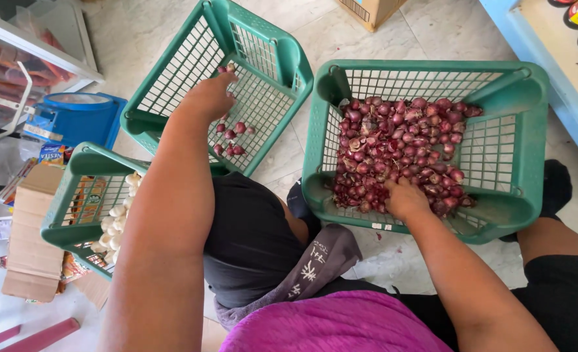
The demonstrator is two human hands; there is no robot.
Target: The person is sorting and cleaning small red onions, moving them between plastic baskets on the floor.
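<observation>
**Two hands between two green baskets of shallots**

The pale marbled tile floor (426, 39) carries everything in view. Largest on it is the big green plastic lattice basket (523, 195) to the person's right, its bottom covered by a heap of small red-purple shallots (400, 150) piled mostly toward its left and middle. Next in size is the second green plastic lattice basket (282, 58), tilted up on one edge ahead and to the left, with only a few loose red shallots (230, 137) scattered on its mesh wall. A third, smaller green lattice basket (74, 195) sits at the far left, holding white garlic cloves (114, 221). Beyond it stand a round blue plastic tub (80, 120) and a stack of flattened brown cardboard (31, 241).

The right hand (405, 199) lies palm down on the near edge of the heap, fingers curled into the shallots and touching them; whether it has closed on any one bulb I cannot tell, since the fingers are buried among them.

The left hand (207, 98) is stretched out over the tilted basket, fingertips pinched together on a single small red shallot (227, 67) held at its tips, just above the mesh. The scattered few lie below and slightly right of this hand, near but apart from it
</observation>
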